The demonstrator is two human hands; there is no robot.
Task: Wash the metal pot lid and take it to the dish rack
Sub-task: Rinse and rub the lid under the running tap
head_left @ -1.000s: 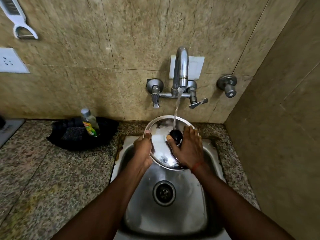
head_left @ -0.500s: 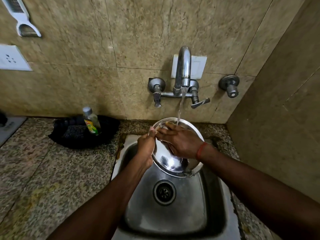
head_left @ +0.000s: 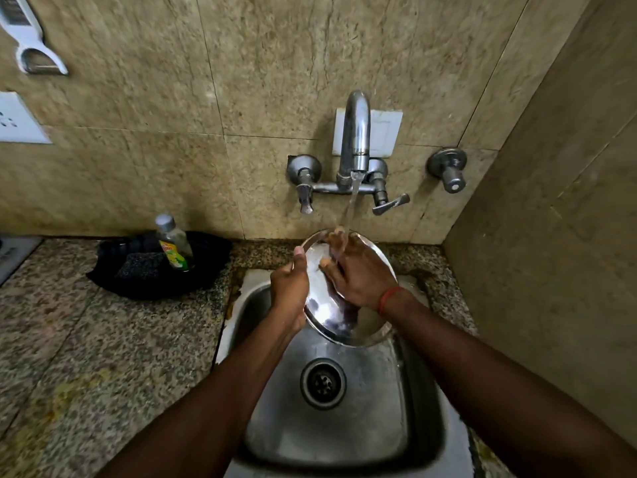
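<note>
A round metal pot lid is held tilted over the steel sink, under the stream running from the tap. My left hand grips the lid's left rim, thumb on top. My right hand lies flat on the lid's face with fingers spread, its fingertips in the water. The lid's knob is hidden under my right hand. No dish rack is in view.
A dish-soap bottle stands in a black tray with a scrubber on the granite counter to the left. Tiled walls close the back and right. A peeler hangs on the wall at upper left.
My right hand left the lid's black knob and slid up over the lid's face into the stream. The lid has tilted more upright. My left hand kept its hold on the rim.
</note>
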